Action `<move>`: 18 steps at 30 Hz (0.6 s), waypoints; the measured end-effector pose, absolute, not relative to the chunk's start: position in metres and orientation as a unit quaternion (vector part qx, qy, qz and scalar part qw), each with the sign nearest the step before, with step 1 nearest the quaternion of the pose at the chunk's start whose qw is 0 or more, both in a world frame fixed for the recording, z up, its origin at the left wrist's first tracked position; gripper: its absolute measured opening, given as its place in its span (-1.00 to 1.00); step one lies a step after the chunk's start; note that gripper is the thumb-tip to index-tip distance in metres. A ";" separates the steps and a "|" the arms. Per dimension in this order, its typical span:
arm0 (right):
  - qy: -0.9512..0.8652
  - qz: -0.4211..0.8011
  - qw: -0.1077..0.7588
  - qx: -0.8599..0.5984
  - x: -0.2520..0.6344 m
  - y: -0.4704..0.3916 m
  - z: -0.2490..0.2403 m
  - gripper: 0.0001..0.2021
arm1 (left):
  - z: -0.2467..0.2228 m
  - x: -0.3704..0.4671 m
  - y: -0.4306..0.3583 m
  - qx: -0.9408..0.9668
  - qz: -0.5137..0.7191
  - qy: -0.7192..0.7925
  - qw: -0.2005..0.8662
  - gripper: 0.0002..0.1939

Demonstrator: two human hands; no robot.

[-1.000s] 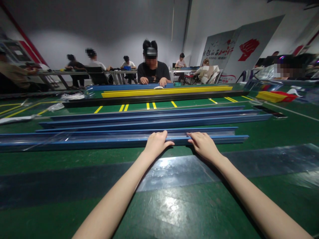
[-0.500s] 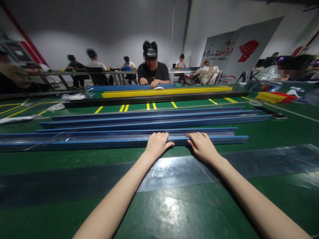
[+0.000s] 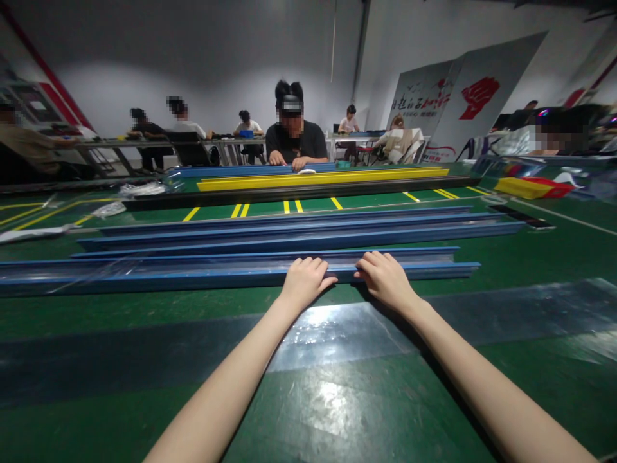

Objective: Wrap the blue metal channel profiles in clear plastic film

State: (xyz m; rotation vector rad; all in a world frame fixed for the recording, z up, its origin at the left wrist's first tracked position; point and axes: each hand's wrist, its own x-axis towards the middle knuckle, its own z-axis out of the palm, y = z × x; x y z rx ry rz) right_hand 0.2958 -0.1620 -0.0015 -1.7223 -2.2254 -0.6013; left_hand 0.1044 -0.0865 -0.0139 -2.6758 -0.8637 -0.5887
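Observation:
A long blue channel strip (image 3: 193, 281) with a clear film in its trough lies crosswise in front of me. My left hand (image 3: 306, 280) grips its near wall, with fingers curled over the edge and the thumb along the front. To its right, a short gap away, my right hand (image 3: 384, 276) is bent round the same wall, its fingertips partly hidden. Under my forearms a wide strip of clear plastic (image 3: 337, 344) lies flat on the green table (image 3: 318, 411).
More blue channel strips (image 3: 289, 242) lie just beyond. Farther off are a black strip (image 3: 289, 192), a yellow strip (image 3: 337, 177), a phone (image 3: 533, 221) and a red and yellow tray (image 3: 525, 188). Across the table, a co-worker (image 3: 313, 138) has both hands on another blue strip.
My right hand has slid slightly left along the near wall, closer to my left hand, and its fingers are more bent. My left hand has hardly moved.

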 end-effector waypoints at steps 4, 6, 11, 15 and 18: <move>-0.772 -0.204 0.134 -0.587 0.297 -0.162 -0.002 -0.81 | -0.017 0.104 -0.086 -0.922 -0.213 -0.285 0.151 -0.67; -0.774 -0.192 0.144 -0.586 0.296 -0.162 -0.003 -0.81 | -0.019 0.104 -0.085 -0.921 -0.220 -0.281 0.156 -0.67; -0.773 -0.166 0.175 -0.586 0.296 -0.161 -0.008 -0.82 | -0.022 0.105 -0.085 -0.916 -0.233 -0.283 0.161 -0.69; -0.776 -0.156 0.189 -0.581 0.297 -0.160 -0.011 -0.82 | -0.022 0.105 -0.085 -0.916 -0.235 -0.283 0.162 -0.69; -0.776 -0.156 0.194 -0.579 0.298 -0.159 -0.012 -0.82 | -0.023 0.105 -0.085 -0.916 -0.234 -0.284 0.161 -0.69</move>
